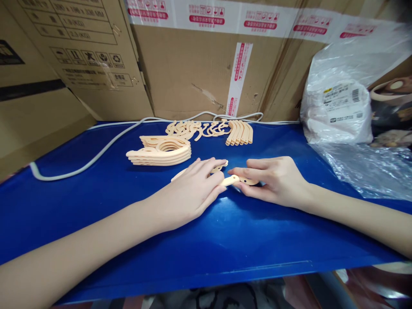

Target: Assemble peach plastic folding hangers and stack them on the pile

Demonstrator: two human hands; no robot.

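Both hands meet over a cream plastic hanger [230,180] that lies low over the blue tabletop. My left hand [195,186] is closed over its left part, with the palm down, and covers most of it. On the other side, the fingers and thumb of my right hand [277,180] pinch its right end, where small holes show. Just beyond my left hand is a stack of like cream hangers [159,161]. Farther back lie loose cream hooks [183,128] and a row of curved cream hanger arms [240,132].
Cardboard boxes [193,68] wall off the back and left of the blue table [154,262]. A white cable [106,150] snakes along the left and rear. White plastic-wrapped packages [337,111] and clear wrap [363,169] occupy the right side.
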